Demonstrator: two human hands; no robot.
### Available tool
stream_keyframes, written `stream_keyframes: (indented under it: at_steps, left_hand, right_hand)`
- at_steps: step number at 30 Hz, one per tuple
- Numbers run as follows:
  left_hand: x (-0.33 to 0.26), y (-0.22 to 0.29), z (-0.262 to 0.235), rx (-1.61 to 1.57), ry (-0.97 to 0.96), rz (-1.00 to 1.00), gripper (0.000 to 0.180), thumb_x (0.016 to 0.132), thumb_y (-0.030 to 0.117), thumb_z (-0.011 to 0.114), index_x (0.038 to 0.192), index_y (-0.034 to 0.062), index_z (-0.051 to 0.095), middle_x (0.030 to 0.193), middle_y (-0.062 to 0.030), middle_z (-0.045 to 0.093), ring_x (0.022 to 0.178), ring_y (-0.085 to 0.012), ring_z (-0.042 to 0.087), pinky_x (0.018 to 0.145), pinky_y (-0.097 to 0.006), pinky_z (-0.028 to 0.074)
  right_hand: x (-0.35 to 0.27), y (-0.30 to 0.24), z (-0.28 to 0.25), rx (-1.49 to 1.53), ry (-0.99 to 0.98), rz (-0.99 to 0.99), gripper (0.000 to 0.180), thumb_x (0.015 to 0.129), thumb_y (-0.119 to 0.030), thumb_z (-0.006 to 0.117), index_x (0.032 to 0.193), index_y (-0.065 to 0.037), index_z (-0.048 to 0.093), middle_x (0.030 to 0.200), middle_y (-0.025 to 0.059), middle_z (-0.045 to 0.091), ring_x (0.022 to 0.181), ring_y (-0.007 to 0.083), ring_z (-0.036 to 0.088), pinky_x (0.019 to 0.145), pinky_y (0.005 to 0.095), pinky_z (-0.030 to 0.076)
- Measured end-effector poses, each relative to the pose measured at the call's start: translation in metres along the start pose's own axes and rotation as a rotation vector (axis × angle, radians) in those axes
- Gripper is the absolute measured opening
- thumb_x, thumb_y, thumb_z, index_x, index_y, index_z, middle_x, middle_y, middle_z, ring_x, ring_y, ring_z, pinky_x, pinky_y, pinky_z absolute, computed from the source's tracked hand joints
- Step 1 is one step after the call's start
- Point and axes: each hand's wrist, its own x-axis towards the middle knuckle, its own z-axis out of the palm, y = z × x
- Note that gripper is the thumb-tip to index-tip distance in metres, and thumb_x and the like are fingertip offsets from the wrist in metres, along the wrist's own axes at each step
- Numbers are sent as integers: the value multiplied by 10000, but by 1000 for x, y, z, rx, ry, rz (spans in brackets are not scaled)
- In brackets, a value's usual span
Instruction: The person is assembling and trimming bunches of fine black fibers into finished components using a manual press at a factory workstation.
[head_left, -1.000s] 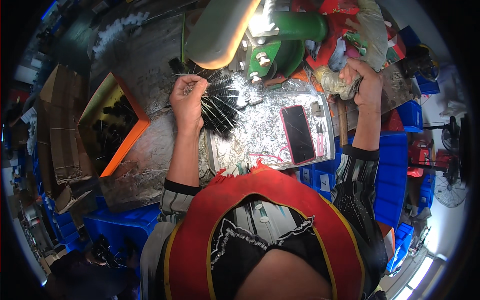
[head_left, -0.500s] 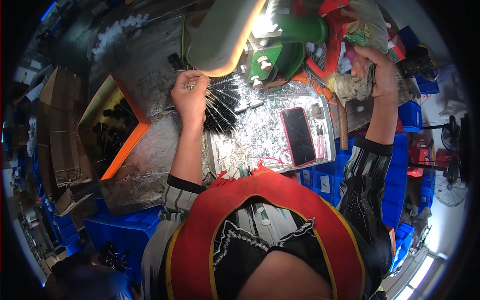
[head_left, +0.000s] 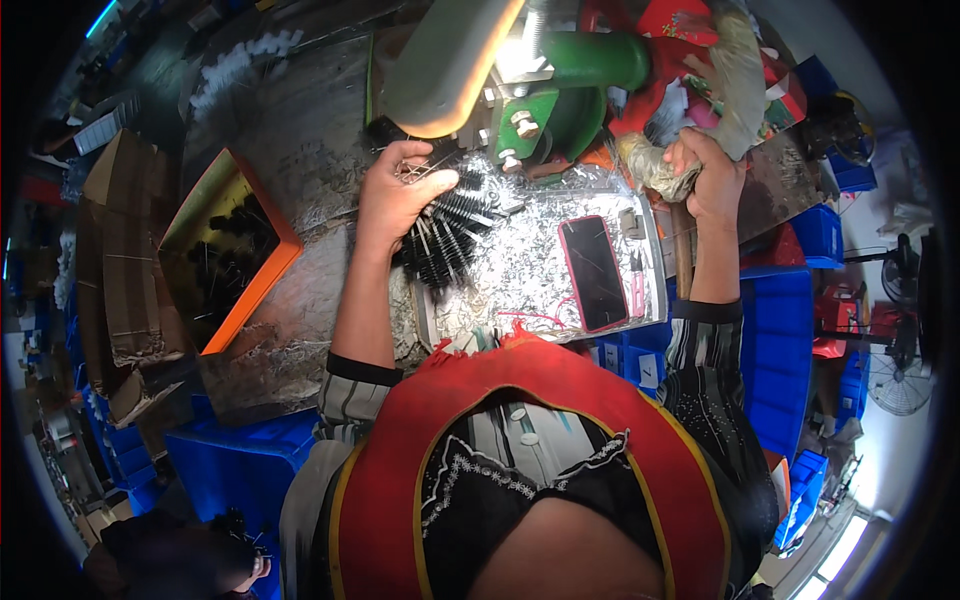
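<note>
My left hand [head_left: 392, 205] is closed on a fanned bundle of black wire brushes [head_left: 445, 240], thumb and fingers pinching their thin metal stems. The bristled ends spread over the left side of a shiny metal tray [head_left: 530, 270]. My right hand [head_left: 712, 175] wraps around a lever handle [head_left: 655, 170] bound in dirty pale cloth. That lever belongs to a green and red hand press [head_left: 600, 62], which stands just beyond the tray. The grey-green lamp head [head_left: 440, 75] above the brushes partly hides the press and the far brush ends.
A phone in a pink case [head_left: 597, 275] lies on the tray. To the left stand an orange-edged box [head_left: 285, 270] holding black brushes and a torn cardboard carton [head_left: 120, 240]. Blue bins [head_left: 775, 350] sit at the right. A wooden handle [head_left: 684, 255] projects beside the tray.
My right hand and the wrapped handle have swung left and a little nearer. My left hand has shifted slightly right, the brushes tilting nearer with it.
</note>
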Motion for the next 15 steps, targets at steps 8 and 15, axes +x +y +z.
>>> stream_keyframes:
  at_steps: [8, 15]
  left_hand:
    - [-2, -8, -2, -390, 120, -85, 169, 737, -32, 664, 853, 36, 561, 723, -39, 593, 616, -91, 572, 547, -208, 484]
    - [0, -11, 3, -480, 198, -53, 143, 756, -37, 657, 826, 32, 553, 731, -62, 604, 633, -106, 594, 546, -218, 504]
  right_hand:
    - [5, -21, 2, -58, 23, 82, 172, 708, -20, 588, 553, 0, 518, 486, 82, 488, 437, 190, 491, 493, 318, 431]
    - [4, -12, -6, -79, 18, 63, 130, 706, -44, 599, 607, 31, 562, 502, 97, 499, 473, 202, 514, 518, 310, 431]
